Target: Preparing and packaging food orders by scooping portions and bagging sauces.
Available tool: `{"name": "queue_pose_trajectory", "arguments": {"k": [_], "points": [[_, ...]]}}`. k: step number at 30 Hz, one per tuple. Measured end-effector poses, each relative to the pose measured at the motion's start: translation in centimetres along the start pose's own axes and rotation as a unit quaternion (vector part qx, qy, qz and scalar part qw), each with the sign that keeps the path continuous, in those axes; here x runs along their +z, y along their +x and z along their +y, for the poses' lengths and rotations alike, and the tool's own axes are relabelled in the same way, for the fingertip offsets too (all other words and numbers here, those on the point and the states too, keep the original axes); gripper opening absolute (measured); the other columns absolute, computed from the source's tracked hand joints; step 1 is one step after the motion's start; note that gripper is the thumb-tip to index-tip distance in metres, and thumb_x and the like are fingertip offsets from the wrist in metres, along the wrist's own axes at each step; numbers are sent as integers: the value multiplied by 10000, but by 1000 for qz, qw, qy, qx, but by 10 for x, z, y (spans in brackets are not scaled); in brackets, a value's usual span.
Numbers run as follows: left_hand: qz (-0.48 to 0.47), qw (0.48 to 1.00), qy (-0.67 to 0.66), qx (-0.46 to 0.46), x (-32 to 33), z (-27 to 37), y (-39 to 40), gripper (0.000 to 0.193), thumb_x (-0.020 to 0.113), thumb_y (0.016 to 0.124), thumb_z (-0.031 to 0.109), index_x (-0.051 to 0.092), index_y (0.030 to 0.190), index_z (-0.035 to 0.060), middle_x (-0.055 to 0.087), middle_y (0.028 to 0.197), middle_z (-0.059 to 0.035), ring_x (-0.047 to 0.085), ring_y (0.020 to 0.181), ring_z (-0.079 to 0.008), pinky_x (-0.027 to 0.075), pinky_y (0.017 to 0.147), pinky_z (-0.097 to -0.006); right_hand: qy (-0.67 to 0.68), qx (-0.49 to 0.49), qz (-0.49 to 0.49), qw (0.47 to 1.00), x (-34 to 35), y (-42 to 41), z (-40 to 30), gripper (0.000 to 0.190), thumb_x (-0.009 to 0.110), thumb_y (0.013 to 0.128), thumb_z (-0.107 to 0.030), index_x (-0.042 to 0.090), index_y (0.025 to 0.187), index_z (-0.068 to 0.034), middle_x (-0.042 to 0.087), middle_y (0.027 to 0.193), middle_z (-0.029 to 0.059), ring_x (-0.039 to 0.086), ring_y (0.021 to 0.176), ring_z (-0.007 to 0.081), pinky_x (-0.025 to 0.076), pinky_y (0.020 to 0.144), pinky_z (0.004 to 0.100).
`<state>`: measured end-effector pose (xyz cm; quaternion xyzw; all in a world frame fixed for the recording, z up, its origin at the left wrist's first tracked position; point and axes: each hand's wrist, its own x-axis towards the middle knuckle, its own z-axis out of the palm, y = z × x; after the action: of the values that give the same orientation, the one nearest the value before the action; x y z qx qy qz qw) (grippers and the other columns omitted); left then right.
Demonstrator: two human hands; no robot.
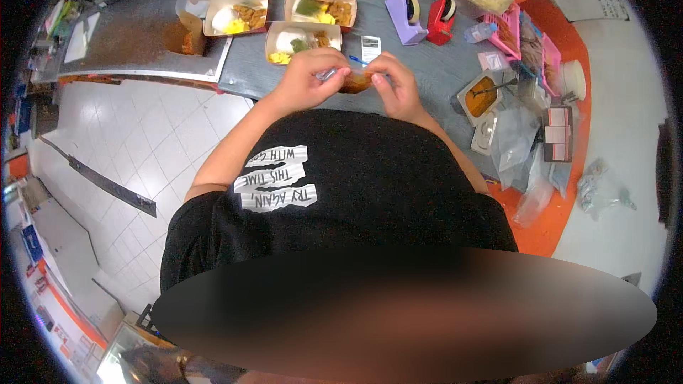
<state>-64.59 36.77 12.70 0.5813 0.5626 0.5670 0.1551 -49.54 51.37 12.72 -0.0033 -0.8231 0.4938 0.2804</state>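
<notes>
Near the table's front edge, my left hand [315, 79] and my right hand [396, 85] meet at a small clear plastic bag [358, 81] with orange-brown contents, pinched between their fingers. A small silvery item [326, 74] shows at my left fingers; its kind is unclear. Just beyond my hands lie a blue pen [358, 61] and a white printed slip [371, 49]. An open paper meal box [304, 40] with rice, yellow food and greens stands by my left hand. Behind it are a second meal box [321, 8] and a third one [236, 13], both open and filled.
A purple tape dispenser [406, 20] and a red one [441, 21] stand at the back. To the right are a water bottle [480, 32], a pink basket [506, 32], a metal pan of orange sauce [483, 97], its lid [484, 132] and plastic bags [513, 144].
</notes>
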Motion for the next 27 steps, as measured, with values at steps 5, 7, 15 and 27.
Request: {"name": "queue_pose_trajectory", "arguments": {"k": [5,7,15,27], "points": [[34,998,45,22,1,1,-2,46,638,782,25,620,783,-18,619,752,-127,603,680,-257,470,624,-319,-28,-5,19,999,4,-6,5,24,569,813,-19,559,823,0,567,733,94,519,690,234,418,654,325],[37,997,56,30,1,1,-3,44,643,775,24,621,785,-12,616,747,-126,601,673,-260,469,618,-320,-77,-41,32,996,5,-5,2,15,570,811,-13,562,818,-1,574,739,94,523,691,234,422,647,330],[-2,991,115,68,1,6,-9,88,662,760,33,634,841,15,639,813,-106,622,747,-275,489,660,-339,-69,-34,3,997,9,-5,-2,35,589,786,0,573,817,-5,581,746,88,531,699,228,427,631,320],[-39,994,100,-14,3,6,-14,80,645,749,50,614,818,26,622,802,-114,610,750,-296,485,659,-351,-160,-92,-10,983,18,-6,0,72,618,749,-34,557,787,-43,575,746,71,524,704,256,398,662,357]]}}
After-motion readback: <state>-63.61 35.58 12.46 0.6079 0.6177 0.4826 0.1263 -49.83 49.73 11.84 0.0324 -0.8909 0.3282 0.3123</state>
